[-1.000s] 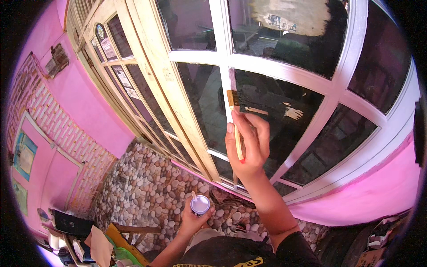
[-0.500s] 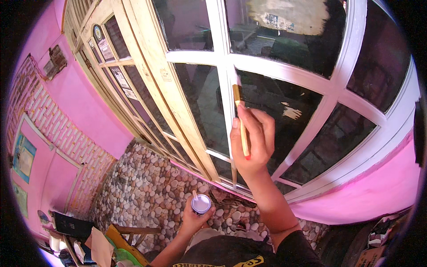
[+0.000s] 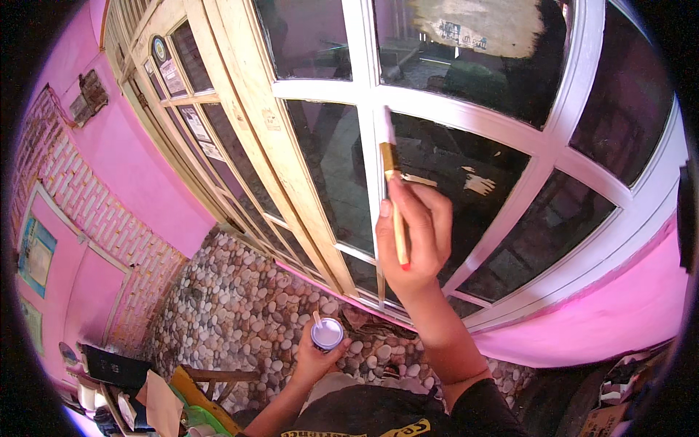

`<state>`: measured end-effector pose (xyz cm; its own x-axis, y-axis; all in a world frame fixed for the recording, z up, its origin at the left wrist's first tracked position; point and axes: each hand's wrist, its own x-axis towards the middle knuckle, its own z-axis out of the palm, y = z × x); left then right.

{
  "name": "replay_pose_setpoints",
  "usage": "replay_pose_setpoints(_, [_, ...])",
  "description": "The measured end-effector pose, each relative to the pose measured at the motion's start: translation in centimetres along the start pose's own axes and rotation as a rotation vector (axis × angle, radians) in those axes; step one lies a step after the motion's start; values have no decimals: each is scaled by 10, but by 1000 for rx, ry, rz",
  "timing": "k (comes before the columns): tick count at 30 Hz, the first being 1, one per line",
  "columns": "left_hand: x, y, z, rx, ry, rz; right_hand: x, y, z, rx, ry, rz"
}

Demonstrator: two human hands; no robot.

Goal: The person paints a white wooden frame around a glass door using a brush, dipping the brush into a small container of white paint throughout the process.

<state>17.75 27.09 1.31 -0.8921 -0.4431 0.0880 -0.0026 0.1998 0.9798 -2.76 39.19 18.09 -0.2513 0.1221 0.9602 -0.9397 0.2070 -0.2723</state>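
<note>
My right hand (image 3: 416, 233) is closed round the wooden handle of a paintbrush (image 3: 391, 162), which has a red tip and a brass-coloured ferrule. Its pale, paint-coated bristles touch or nearly touch the upright bar of the white window frame (image 3: 466, 113), just below a crossing of two bars. Dark glass panes lie between the bars. Lower down, my left hand (image 3: 314, 358) grips a small open can of paint (image 3: 328, 333), filled with pale lilac-white paint. A small stick (image 3: 317, 319) leans at the can's rim.
An unpainted cream wooden door (image 3: 269, 160) adjoins the frame on the left. Pebble-patterned floor (image 3: 233, 298) lies below. A pink wall (image 3: 604, 298) runs under the window. At lower left stand a wooden chair (image 3: 218, 376) and assorted items; more clutter (image 3: 619, 393) sits at lower right.
The brush has shifted slightly down along the upright bar, with its bristles a little lower and straighter. My left hand and the can have barely moved.
</note>
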Motion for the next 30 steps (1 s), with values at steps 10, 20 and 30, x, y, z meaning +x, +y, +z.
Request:
replay_pose_setpoints(10, [-2, -5, 3, -125, -19, -87, 0, 3, -2, 11, 8, 4])
replay_pose_setpoints(20, [-1, -4, 8, -61, -25, -30, -16, -17, -42, -43, -56, 118])
replay_pose_setpoints(30, [9, -20, 35, -73, -143, 24, -74, -43, -145, 172, -264, 554])
